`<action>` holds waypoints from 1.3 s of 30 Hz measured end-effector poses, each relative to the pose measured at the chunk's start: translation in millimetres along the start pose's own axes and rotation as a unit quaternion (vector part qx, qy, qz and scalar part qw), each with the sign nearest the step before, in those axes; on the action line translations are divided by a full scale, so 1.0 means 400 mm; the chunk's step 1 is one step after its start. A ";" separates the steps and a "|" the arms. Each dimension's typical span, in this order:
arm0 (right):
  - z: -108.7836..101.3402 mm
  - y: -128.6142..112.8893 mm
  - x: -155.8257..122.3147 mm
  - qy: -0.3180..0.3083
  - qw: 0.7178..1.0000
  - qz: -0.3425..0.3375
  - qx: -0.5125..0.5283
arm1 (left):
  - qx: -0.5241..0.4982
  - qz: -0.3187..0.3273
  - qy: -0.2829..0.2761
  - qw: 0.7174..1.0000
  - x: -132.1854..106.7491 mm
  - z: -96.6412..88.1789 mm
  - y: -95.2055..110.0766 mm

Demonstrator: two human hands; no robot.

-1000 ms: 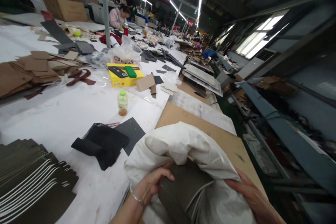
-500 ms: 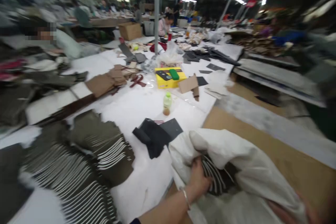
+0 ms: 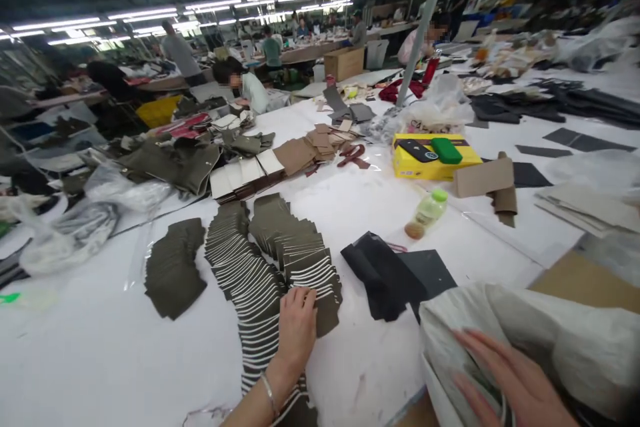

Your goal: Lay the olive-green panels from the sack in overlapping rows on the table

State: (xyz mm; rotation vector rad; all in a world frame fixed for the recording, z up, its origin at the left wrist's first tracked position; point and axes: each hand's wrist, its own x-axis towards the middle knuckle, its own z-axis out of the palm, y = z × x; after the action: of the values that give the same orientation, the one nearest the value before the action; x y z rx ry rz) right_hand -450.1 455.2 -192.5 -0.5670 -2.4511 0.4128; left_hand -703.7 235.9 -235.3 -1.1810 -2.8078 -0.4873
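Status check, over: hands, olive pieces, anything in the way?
Left hand at the fanned olive pieces. Right hand at the white sack. Black material lies between pieces and sack.

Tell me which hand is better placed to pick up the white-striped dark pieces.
Likely the left hand: it is over the white-striped dark pieces, while the right hand is at the white sack, farther from them.

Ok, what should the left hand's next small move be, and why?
I'd probably have the left hand close its grip on a few of the white-edged olive panels. It lies right at them, and their fanned edges look easy to catch, while the right hand is over at the white sack, away from the panels.
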 end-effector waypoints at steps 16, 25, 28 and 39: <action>0.194 -0.212 0.063 -0.034 0.988 -0.142 -0.044 | 0.017 0.022 0.081 0.996 -0.016 0.064 -0.072; 0.233 -0.197 0.072 -0.054 0.991 -0.120 -0.035 | 0.037 0.043 0.100 0.993 -0.015 0.084 -0.085; 0.241 -0.192 0.072 -0.062 0.992 -0.111 -0.022 | 0.047 0.048 0.097 0.993 -0.019 0.091 -0.088; 0.270 -0.170 0.082 -0.085 0.993 -0.085 -0.004 | 0.001 -0.003 0.046 0.999 -0.002 0.071 -0.059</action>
State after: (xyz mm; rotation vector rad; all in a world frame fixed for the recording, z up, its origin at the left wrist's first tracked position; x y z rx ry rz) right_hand -559.9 394.9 -233.6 -0.3338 -2.6389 0.3958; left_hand -717.9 228.5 -268.5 -1.1202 -2.7348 -0.5258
